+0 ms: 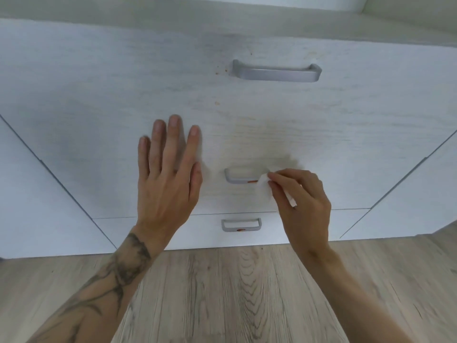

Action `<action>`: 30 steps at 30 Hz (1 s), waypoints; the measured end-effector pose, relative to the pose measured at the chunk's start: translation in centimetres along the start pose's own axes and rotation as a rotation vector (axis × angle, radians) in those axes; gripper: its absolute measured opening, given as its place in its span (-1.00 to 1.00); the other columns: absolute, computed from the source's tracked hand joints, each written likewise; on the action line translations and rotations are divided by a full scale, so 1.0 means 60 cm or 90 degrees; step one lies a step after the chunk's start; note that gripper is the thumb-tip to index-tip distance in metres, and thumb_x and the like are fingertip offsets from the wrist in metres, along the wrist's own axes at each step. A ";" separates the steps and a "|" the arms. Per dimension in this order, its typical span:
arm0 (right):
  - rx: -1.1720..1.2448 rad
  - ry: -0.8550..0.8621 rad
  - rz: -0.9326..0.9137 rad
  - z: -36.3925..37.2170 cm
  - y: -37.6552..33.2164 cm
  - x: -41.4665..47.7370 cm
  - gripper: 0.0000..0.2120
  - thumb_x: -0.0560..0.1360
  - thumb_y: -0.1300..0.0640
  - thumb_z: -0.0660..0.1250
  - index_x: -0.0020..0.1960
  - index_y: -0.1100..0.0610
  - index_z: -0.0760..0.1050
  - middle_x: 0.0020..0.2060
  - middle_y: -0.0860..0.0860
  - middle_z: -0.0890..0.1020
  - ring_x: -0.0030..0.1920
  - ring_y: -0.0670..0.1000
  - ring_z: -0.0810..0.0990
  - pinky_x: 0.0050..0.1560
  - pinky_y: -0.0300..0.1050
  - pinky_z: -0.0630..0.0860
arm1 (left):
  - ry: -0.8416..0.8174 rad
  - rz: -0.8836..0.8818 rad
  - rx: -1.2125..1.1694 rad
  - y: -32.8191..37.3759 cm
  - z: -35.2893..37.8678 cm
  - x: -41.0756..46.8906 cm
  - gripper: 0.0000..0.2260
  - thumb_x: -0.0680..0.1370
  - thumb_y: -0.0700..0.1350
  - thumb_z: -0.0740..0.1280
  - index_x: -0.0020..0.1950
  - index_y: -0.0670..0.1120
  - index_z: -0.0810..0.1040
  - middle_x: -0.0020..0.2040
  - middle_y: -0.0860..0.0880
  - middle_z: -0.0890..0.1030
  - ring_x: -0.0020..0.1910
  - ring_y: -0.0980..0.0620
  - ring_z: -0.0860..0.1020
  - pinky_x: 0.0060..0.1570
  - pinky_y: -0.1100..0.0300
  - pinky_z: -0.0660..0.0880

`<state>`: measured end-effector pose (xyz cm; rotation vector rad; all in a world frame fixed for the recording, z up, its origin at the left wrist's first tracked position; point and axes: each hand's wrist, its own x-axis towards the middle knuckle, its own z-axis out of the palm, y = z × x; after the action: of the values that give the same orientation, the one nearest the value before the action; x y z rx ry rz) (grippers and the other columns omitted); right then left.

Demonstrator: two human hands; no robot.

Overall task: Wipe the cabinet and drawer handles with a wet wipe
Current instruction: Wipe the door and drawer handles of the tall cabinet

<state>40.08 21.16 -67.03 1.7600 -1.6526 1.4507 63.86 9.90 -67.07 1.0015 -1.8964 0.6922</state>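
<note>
Our right hand (pixel 300 194) pinches a small white wet wipe (pixel 264 179) between thumb and fingers, closed tight on it. The wipe touches the right end of the middle handle (pixel 241 178). Our left hand (pixel 168 169) is wide open and holds nothing. It is spread out by the drawer front (pixel 99 120), just left of that handle.

There is a red-brown smear on the middle handle, right beside the wipe. The bottom handle (pixel 241 224) has a red spot too. The top handle (pixel 277 71) looks grey and clean, with little brown crumbs on the drawer front near it.

What could go wrong? The wipe is tiny and folded, so it could slip out of our fingers if we rub hard. It could also spread the red mess along the handle and not lift it off. If we push too hard, the drawer might move.

Some things we cannot see. Our right hand hides the right end of the middle handle and most of the wipe. We cannot tell if our left palm really touches the drawer. The side cabinet doors (pixel 37 194) are cut off, so we see no handles there.
</note>
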 end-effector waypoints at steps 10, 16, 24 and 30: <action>0.015 0.059 -0.104 0.033 0.008 0.005 -0.95 0.56 0.19 0.56 0.01 0.14 0.78 -0.04 -0.03 0.76 -0.01 0.11 0.69 0.15 0.08 0.43 | 0.031 0.008 0.059 -0.005 0.042 -0.009 -0.36 0.77 0.02 0.13 0.75 -0.09 -0.12 0.65 -0.29 0.06 0.64 -0.35 -0.01 0.68 -0.21 -0.16; 0.003 0.055 -0.080 0.025 0.017 0.000 -0.96 0.55 0.20 0.57 0.00 0.12 0.78 -0.02 -0.04 0.75 0.01 0.12 0.65 0.17 0.08 0.39 | 0.033 0.011 0.064 -0.007 0.045 -0.009 -0.35 0.77 0.04 0.12 0.75 -0.07 -0.16 0.64 -0.29 0.05 0.63 -0.35 -0.01 0.68 -0.20 -0.18; 0.006 0.035 -0.109 0.038 -0.004 0.012 -0.90 0.58 0.05 0.54 -0.01 0.07 0.79 -0.03 -0.09 0.75 0.03 0.10 0.60 0.19 0.07 0.33 | 0.034 0.020 0.066 -0.013 0.051 -0.009 -0.35 0.77 0.05 0.10 0.75 -0.08 -0.16 0.64 -0.30 0.04 0.62 -0.36 -0.02 0.67 -0.20 -0.20; 0.017 0.031 -0.063 0.049 -0.026 0.011 -0.92 0.56 0.05 0.57 -0.01 0.06 0.79 -0.04 -0.12 0.75 0.06 0.07 0.55 0.19 -0.01 0.30 | 0.035 0.018 0.076 -0.012 0.055 -0.008 -0.34 0.77 0.06 0.09 0.74 -0.07 -0.20 0.64 -0.29 0.01 0.62 -0.35 -0.04 0.67 -0.20 -0.22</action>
<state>42.61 18.88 -67.14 1.7798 -1.5067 1.4651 63.21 7.19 -69.00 1.0210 -1.8432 0.8489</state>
